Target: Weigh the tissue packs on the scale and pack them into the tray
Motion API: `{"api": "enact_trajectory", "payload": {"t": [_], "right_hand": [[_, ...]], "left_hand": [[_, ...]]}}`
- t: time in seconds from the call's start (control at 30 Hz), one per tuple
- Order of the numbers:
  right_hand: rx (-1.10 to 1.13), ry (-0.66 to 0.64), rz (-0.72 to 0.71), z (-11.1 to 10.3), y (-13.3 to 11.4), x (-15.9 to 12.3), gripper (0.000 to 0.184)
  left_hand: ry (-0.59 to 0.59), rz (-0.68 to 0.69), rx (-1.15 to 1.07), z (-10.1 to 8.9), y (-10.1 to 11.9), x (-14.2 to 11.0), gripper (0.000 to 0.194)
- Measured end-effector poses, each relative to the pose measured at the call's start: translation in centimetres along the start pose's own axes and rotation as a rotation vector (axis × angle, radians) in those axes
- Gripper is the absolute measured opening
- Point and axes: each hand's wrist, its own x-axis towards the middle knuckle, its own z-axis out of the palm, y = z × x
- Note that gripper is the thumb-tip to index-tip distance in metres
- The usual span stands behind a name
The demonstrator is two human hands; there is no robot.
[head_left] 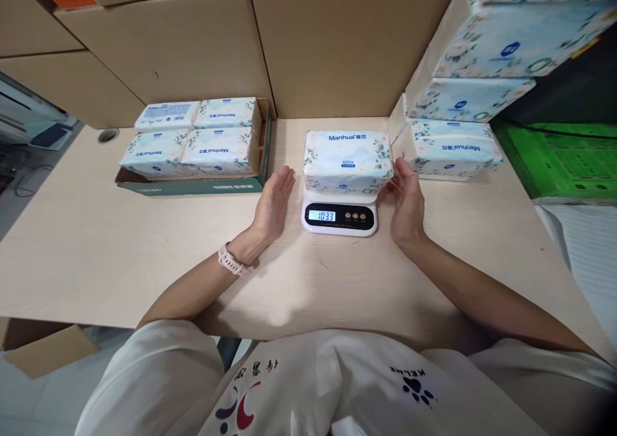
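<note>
A pack of tissues (347, 166), white and pale blue with a floral print, lies on a white digital scale (340, 231). The lit display (322, 215) seems to read 103.3. My left hand (274, 206) is held on edge to the left of the pack, fingers stretched out and apart from it. Close by the pack's right side is my right hand (407, 201), its fingers extended and slightly curved; whether the fingertips touch the wrapper is hard to tell. Neither hand grips anything. A pale pink band circles my left wrist.
A green shallow carton (207, 186) at the left holds several tissue packs. More packs (453, 150) are stacked high at the right. Cardboard boxes (332, 44) wall off the table's back. A green crate (573, 159) stands beyond the right edge. An open box (51, 352) sits at lower left.
</note>
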Motion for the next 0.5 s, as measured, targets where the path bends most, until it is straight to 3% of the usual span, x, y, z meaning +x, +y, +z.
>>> {"api": "enact_trajectory", "payload": {"t": [0.5], "right_hand": [[0.036, -0.001, 0.004, -0.10, 0.05, -0.06, 0.081]], "left_hand": [[0.043, -0.040, -0.119, 0.38, 0.32, -0.10, 0.068]]}}
